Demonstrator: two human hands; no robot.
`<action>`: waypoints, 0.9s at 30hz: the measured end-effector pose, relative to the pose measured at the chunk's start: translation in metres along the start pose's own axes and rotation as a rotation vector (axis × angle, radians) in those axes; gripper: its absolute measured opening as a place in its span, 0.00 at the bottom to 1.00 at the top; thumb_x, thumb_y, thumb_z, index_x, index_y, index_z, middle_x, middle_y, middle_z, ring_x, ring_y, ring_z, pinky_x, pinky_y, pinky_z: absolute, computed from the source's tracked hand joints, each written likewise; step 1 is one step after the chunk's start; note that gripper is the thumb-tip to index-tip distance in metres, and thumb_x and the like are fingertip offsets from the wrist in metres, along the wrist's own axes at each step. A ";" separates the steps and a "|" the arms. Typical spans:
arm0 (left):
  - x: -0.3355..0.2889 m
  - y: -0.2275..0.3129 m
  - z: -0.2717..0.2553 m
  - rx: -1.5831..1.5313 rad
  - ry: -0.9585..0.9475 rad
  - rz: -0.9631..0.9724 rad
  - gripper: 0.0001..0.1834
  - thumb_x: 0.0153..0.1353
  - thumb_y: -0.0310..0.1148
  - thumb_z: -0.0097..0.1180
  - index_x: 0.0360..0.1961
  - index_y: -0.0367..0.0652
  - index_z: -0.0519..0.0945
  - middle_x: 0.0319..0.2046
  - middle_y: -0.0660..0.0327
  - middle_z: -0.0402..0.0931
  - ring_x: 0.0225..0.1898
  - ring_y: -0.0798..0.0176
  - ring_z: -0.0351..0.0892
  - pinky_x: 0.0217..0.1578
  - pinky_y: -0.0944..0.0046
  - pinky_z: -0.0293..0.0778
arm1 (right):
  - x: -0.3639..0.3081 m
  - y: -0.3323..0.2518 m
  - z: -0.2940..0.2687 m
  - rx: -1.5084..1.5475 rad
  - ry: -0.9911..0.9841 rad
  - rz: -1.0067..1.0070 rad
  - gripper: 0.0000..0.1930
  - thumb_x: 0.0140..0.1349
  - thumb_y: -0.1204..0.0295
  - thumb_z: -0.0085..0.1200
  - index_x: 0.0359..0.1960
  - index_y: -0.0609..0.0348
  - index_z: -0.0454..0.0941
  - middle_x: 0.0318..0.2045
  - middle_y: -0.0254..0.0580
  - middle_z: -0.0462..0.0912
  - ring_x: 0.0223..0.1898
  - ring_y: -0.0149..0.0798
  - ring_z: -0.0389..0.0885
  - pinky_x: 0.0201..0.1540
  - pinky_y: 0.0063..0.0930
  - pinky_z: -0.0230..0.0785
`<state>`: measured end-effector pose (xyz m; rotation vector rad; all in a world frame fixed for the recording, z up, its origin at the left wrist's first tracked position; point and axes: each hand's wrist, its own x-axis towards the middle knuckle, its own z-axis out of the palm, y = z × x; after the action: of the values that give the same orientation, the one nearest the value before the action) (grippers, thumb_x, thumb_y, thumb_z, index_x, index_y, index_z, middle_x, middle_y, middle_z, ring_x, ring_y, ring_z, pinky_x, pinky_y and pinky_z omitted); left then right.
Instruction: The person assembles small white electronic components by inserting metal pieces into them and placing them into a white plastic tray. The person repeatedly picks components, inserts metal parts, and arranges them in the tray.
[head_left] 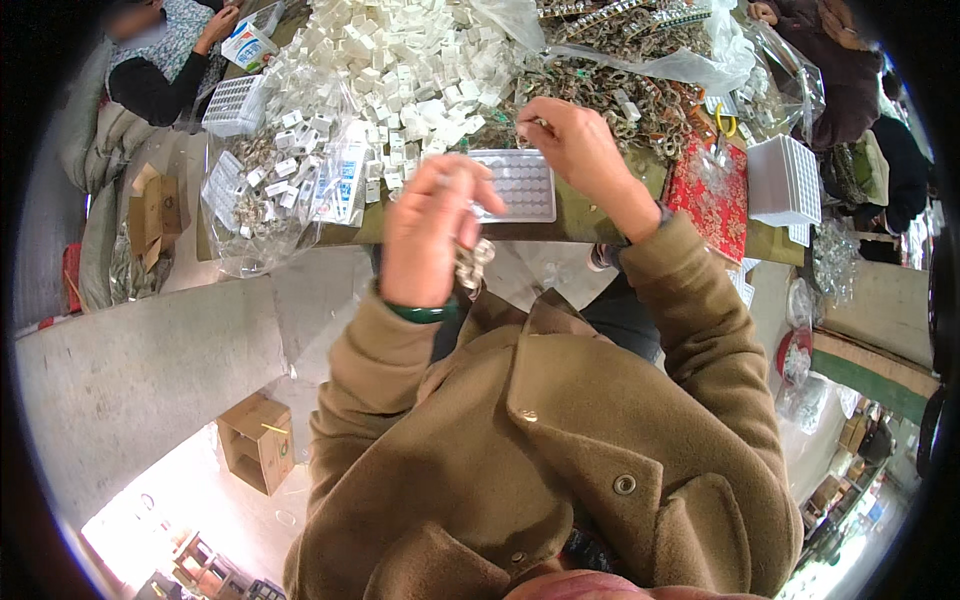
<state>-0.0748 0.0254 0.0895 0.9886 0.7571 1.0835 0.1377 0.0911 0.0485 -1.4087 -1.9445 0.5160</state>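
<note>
Metal parts (473,264) are seen beside the left hand (430,235), near the white tray (525,213) — its blurred grip cannot be told. The right hand's (583,145) fingers are pinched narrow, contents unclear. Parts could be dropped off the table (586,222) — through loose holding.

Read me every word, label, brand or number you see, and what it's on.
I won't copy wording, but print shows here:
White sheet left of the hands: small blue print.
White package, top left: blue and red print, too small to read reliably.
Lower-left cardboard box: any marks too faint to read.
</note>
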 end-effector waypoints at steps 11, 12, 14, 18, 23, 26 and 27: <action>0.032 0.086 -0.071 1.027 0.580 0.536 0.16 0.65 0.28 0.53 0.53 0.33 0.76 0.52 0.54 0.76 0.53 0.66 0.73 0.49 0.66 0.70 | 0.013 0.021 0.017 -0.115 0.033 -0.046 0.11 0.58 0.73 0.59 0.42 0.55 0.78 0.35 0.43 0.81 0.33 0.47 0.80 0.35 0.37 0.72; 0.028 0.075 -0.065 0.807 0.542 0.562 0.17 0.65 0.28 0.53 0.53 0.33 0.76 0.53 0.54 0.76 0.53 0.67 0.73 0.49 0.66 0.70 | 0.013 0.024 0.012 -0.084 0.039 -0.057 0.11 0.58 0.74 0.59 0.44 0.55 0.79 0.35 0.43 0.81 0.33 0.47 0.80 0.35 0.36 0.72; 0.014 0.054 -0.049 0.505 0.435 0.531 0.16 0.65 0.27 0.53 0.53 0.34 0.77 0.52 0.56 0.77 0.50 0.70 0.75 0.48 0.69 0.71 | 0.011 0.027 0.001 -0.011 0.024 -0.052 0.12 0.59 0.76 0.58 0.45 0.55 0.82 0.34 0.41 0.80 0.30 0.39 0.78 0.33 0.29 0.70; 0.006 0.012 -0.013 0.260 0.145 0.164 0.11 0.67 0.27 0.52 0.47 0.35 0.80 0.44 0.62 0.81 0.45 0.74 0.76 0.43 0.74 0.70 | 0.002 0.023 -0.022 0.148 0.134 -0.003 0.10 0.59 0.77 0.59 0.43 0.59 0.82 0.32 0.36 0.78 0.28 0.27 0.71 0.32 0.21 0.65; 0.008 -0.019 0.009 0.280 -0.011 -0.176 0.12 0.68 0.32 0.51 0.48 0.39 0.81 0.43 0.64 0.82 0.40 0.73 0.79 0.37 0.73 0.73 | -0.008 0.019 -0.035 0.192 0.195 0.162 0.10 0.58 0.74 0.60 0.41 0.60 0.82 0.28 0.42 0.82 0.27 0.29 0.77 0.32 0.25 0.70; 0.005 -0.030 0.019 0.223 -0.030 -0.130 0.17 0.67 0.30 0.51 0.55 0.38 0.76 0.50 0.60 0.79 0.40 0.71 0.81 0.36 0.73 0.75 | -0.024 0.008 -0.033 0.314 0.235 0.212 0.09 0.58 0.75 0.59 0.41 0.60 0.82 0.31 0.43 0.83 0.28 0.30 0.79 0.33 0.24 0.72; 0.005 -0.034 0.023 0.190 -0.026 -0.079 0.19 0.67 0.29 0.51 0.58 0.38 0.74 0.53 0.59 0.77 0.40 0.70 0.82 0.36 0.73 0.75 | -0.030 0.002 -0.033 0.293 0.232 0.114 0.09 0.58 0.75 0.60 0.41 0.60 0.82 0.31 0.43 0.84 0.28 0.31 0.79 0.33 0.24 0.72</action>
<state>-0.0411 0.0186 0.0673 1.1222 0.8830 0.9414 0.1680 0.0610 0.0616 -1.3304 -1.5428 0.6329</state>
